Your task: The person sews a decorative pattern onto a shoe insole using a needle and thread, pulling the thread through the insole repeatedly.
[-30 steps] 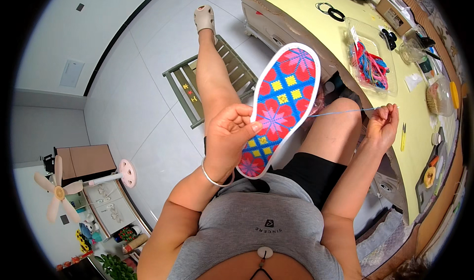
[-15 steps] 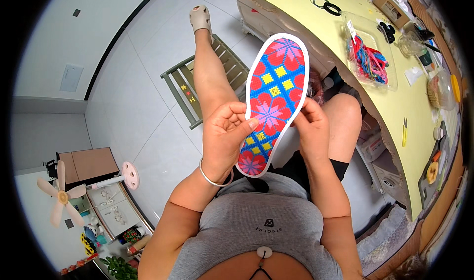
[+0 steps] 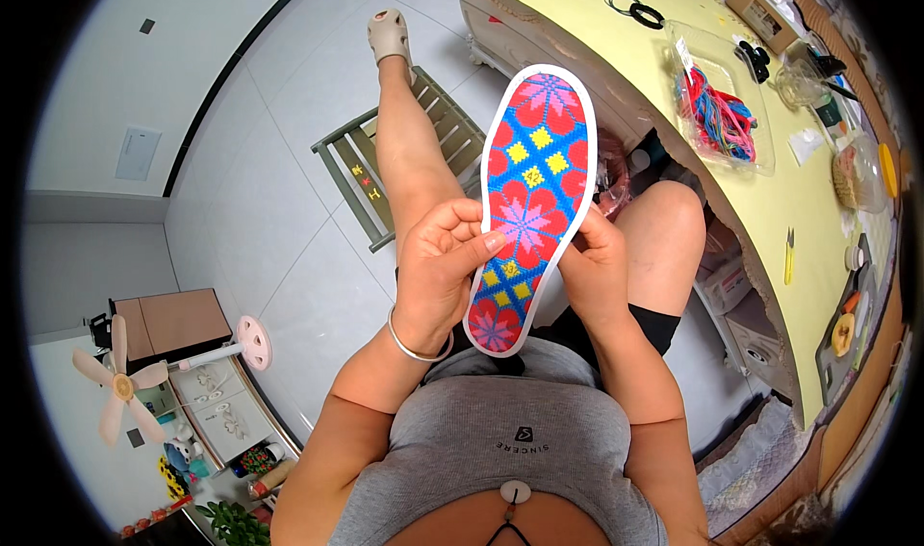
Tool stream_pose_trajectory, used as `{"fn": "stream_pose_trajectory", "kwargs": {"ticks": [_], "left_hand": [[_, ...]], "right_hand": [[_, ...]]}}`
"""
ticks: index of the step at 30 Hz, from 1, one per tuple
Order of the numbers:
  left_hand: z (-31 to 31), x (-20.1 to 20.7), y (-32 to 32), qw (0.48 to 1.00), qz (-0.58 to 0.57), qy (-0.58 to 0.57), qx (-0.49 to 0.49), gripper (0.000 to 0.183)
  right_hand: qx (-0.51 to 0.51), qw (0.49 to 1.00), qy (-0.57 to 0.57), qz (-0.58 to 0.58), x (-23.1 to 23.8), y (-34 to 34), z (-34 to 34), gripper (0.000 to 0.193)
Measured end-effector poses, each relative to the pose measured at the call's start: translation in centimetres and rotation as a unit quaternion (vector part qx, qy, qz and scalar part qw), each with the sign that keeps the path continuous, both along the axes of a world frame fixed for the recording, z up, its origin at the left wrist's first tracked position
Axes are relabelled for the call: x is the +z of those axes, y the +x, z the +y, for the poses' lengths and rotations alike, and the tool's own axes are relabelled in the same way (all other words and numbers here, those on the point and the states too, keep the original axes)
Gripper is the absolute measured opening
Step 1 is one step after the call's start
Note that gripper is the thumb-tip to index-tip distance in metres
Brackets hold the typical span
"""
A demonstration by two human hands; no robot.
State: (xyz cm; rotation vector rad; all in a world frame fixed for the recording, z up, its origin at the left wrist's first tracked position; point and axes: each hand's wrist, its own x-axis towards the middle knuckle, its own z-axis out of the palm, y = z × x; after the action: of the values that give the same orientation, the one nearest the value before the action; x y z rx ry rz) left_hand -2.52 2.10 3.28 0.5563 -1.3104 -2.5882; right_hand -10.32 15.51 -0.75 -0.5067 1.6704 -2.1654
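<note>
An embroidered shoe insole is held up in front of me, its heel end low toward my lap. It has a white rim and a stitched pattern of red and pink flowers, blue bands and yellow patches. My left hand grips its left edge, thumb flat on the patterned face and fingers curled behind. On the opposite edge, my right hand pinches the rim; its fingertips are partly hidden behind the insole.
A pale yellow table curves along the right. On it are a clear plastic tray of colored threads, small yellow snips and a lidded jar. My left leg rests over a green slatted stool. A fan stands at lower left.
The insole has tilted slightly more upright, its top shifting a little left and its lower end a little down. My right hand has moved slightly left with it.
</note>
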Motion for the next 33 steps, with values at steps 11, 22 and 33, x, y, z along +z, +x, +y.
{"fn": "stream_pose_trajectory", "kwargs": {"ticks": [11,22,33], "left_hand": [[0.0,0.1,0.0,1.0,-0.008,-0.024,0.006,0.02],[-1.8,-3.4,-0.1,0.931,0.082,0.33,-0.132,0.024],[-2.1,-5.2,-0.2,0.907,0.139,0.367,-0.151,0.033]], "right_hand": [[0.015,0.999,-0.009,-0.028,0.1,0.0,0.3,0.021],[-0.051,0.96,0.066,0.267,3.1,0.4,-0.2,0.013],[-0.055,0.925,0.068,0.371,3.9,0.5,-1.1,0.013]]}}
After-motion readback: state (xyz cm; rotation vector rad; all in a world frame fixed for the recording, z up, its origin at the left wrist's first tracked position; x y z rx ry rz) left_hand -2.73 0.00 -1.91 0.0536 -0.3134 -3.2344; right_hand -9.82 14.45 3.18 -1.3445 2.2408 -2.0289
